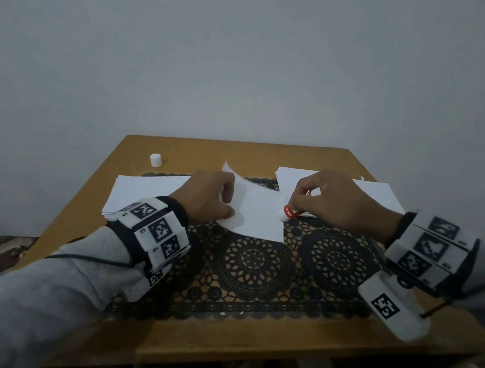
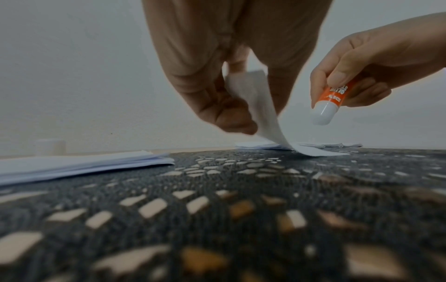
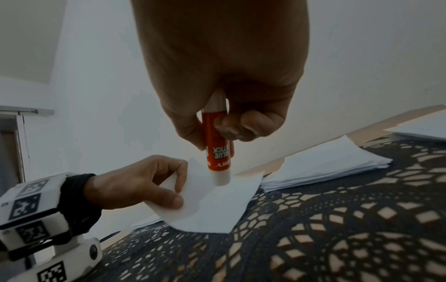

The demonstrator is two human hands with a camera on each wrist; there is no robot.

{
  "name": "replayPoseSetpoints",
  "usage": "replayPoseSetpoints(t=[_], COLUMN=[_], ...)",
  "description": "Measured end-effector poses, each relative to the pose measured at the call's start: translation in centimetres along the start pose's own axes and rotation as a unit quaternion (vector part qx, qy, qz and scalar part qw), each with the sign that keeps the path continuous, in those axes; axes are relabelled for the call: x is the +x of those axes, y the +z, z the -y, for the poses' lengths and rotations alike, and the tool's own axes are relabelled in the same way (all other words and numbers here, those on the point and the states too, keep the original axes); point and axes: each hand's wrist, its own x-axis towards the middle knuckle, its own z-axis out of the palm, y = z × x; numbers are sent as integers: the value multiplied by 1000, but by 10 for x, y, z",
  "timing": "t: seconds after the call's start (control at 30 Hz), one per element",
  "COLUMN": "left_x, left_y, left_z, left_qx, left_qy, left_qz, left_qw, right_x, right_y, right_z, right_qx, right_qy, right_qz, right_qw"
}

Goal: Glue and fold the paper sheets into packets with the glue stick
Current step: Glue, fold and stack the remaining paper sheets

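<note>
**Two hands at one sheet, glue stick poised over it**

Two stacks of white paper flank the work on a wooden table [image 1: 180,146], which carries a dark lace mat [image 1: 258,261] across its middle. One stack, the left paper stack [image 1: 146,193], lies partly under the person's left forearm; the right paper stack [image 1: 375,192] sits behind the right hand, its edges uneven.

Between them a single paper sheet [image 1: 261,217] rests on the mat, its right part flat and its left edge lifted and curled over. The left hand [image 1: 207,198] pinches that raised edge, thumb on one face and fingers curled against the other, as the right wrist view shows plainly.

The right hand [image 1: 330,200] grips the glue stick [image 1: 291,211] around its orange body, fingers and thumb wrapped close, the white end pointing down at the sheet's right side. That end appears to hang just above the paper, though contact cannot be judged for certain.

Smallest of all, a white cap [image 1: 155,160] stands upright alone near the table's far left corner, well apart from both hands.
</note>
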Motion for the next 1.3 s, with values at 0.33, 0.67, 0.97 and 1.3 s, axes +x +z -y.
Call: replayPoseSetpoints(t=[0.33, 0.67, 0.97, 1.3], left_x=[0, 0, 0, 2], left_y=[2, 4, 3, 4], left_z=[-4, -4, -1, 0], left_qx=[74, 88, 72, 73], left_qy=[-7, -12, -7, -11], left_qz=[140, 183, 198, 203], left_qw=[987, 979, 978, 977], right_x=[15, 22, 20, -5], right_y=[9, 27, 27, 24], right_z=[-5, 10, 17, 26], right_qx=[-40, -93, -99, -72], right_qy=[19, 20, 13, -5], right_qz=[-10, 10, 35, 92], right_qw=[999, 995, 994, 993])
